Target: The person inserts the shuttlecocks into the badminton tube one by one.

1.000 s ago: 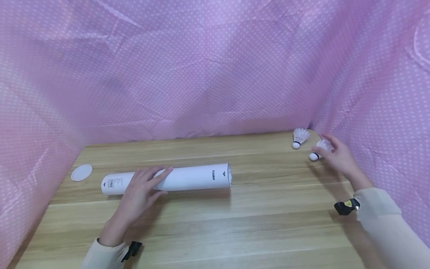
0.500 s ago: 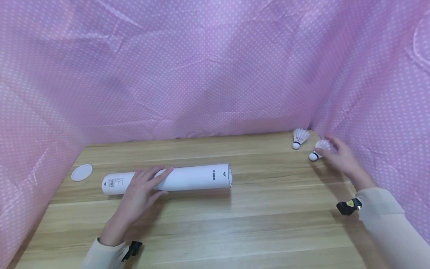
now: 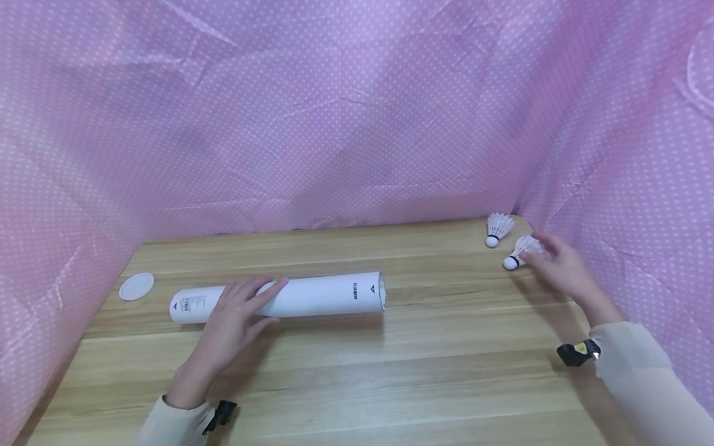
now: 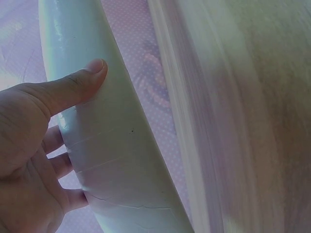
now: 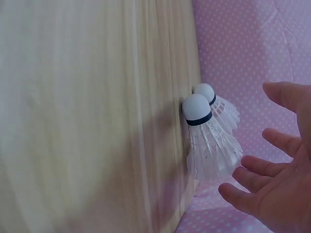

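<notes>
In the head view my left hand (image 3: 234,316) lies over a white shuttlecock tube (image 3: 323,294) on its side, fingers across the top and thumb along the near side. The left wrist view shows thumb and fingers bent round the tube (image 4: 116,145). At the far right corner my right hand (image 3: 563,266) is beside the nearer shuttlecock (image 3: 521,251), which lies cork toward the left. Seen from the right wrist, the fingers (image 5: 257,189) are spread loosely, tips right at its feather skirt (image 5: 214,150). A second shuttlecock (image 3: 498,229) lies just behind it.
A round white lid (image 3: 136,286) lies flat at the left of the wooden table (image 3: 390,384). The tube's right end (image 3: 382,291) faces the shuttlecocks. Pink dotted cloth (image 3: 334,124) hangs along the back and sides of the table.
The nearer shuttlecock has shifted slightly left and toward me, and my right hand has moved with it. My left hand and the tube have stayed almost still.
</notes>
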Demonstrator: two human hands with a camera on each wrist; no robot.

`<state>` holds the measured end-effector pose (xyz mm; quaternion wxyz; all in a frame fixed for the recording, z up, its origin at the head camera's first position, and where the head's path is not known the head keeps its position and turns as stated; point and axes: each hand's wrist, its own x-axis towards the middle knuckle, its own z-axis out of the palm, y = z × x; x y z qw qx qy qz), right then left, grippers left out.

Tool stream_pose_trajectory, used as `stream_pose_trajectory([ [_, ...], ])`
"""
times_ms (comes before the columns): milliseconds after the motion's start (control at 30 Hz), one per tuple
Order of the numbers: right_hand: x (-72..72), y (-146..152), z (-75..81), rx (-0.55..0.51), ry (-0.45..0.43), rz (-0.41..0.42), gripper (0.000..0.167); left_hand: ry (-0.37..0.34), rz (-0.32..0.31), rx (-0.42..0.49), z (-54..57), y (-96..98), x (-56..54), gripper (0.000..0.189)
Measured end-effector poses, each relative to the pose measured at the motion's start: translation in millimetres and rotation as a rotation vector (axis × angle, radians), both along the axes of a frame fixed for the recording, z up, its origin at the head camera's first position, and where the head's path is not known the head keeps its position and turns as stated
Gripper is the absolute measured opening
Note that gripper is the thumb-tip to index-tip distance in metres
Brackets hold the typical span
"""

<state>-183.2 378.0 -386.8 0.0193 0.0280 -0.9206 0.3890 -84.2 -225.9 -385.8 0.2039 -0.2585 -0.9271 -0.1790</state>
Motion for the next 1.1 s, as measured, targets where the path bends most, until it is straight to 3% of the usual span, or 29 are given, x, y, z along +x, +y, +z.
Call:
stream_pose_trajectory([
  [233,16.4,-9,-0.7,-0.045,0.055,0.035,0.068,0.000,0.008,-0.007,1.9,-0.6,0.8,0.086],
  [467,29.4,-20,-0.4,-0.160,0.113,0.178,0.056,0.011,0.004,-0.006,3.9,-0.8,0.4,0.089],
  [633,30.1,-22,0.1,-0.115,0.154,0.181,0.058,0.019,0.001,-0.012,4.3,-0.8,0.4,0.089],
  [867,19.5,-13,-7.4,-0.119,0.086,0.206,0.078,0.027,-0.009,-0.007,2.7,-0.8,0.4,0.092],
  [1100,14.6,-5,-19.5,-0.119,-0.038,0.245,0.081,0.020,-0.001,-0.013,2.9,-0.5,1.5,0.090],
])
